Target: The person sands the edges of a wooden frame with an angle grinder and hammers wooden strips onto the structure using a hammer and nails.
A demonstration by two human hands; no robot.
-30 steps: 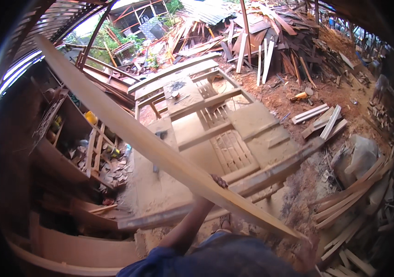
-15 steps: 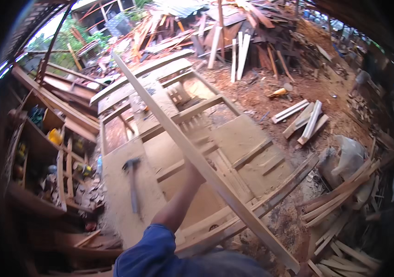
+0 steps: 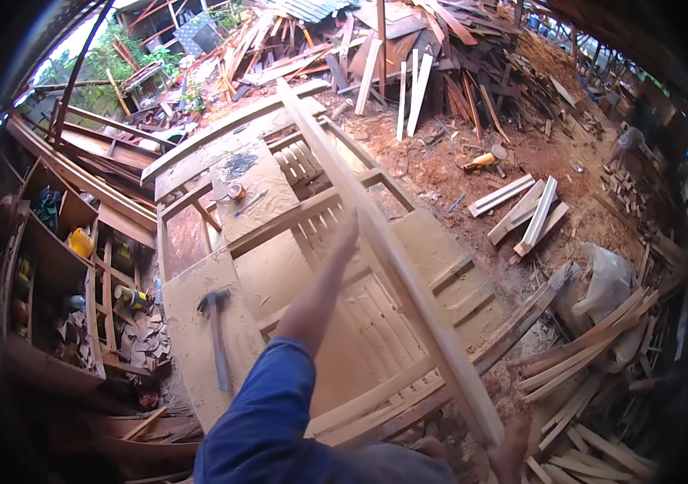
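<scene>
A long squared wooden beam (image 3: pixel 408 274) lies slantwise over the wooden workbench, running from its far edge to my near right. My left arm, in a blue sleeve, reaches forward, and my left hand (image 3: pixel 350 232) holds the beam's left side near the middle; its fingers are mostly hidden behind the wood. At the near end, my right hand (image 3: pixel 512 448) grips the beam, partly blurred. A hammer (image 3: pixel 216 335) rests on the bench left of my arm. Farther off on the bench are a small orange tape measure (image 3: pixel 237 192) and a slim tool (image 3: pixel 250 203).
The sawdust-covered workbench (image 3: pixel 191 298) has open gaps and slats. Shelving with a yellow container (image 3: pixel 80 243) stands left. Short timber pieces (image 3: pixel 539 216) and a yellow power tool (image 3: pixel 485 159) lie on the ground at right. Long offcuts (image 3: pixel 594 347) crowd the near right; a scrap-wood heap (image 3: pixel 441 64) rises behind.
The beam's far end has swung right, and its near end has shifted slightly left. My left hand has moved farther forward along it. The tape measure is now uncovered.
</scene>
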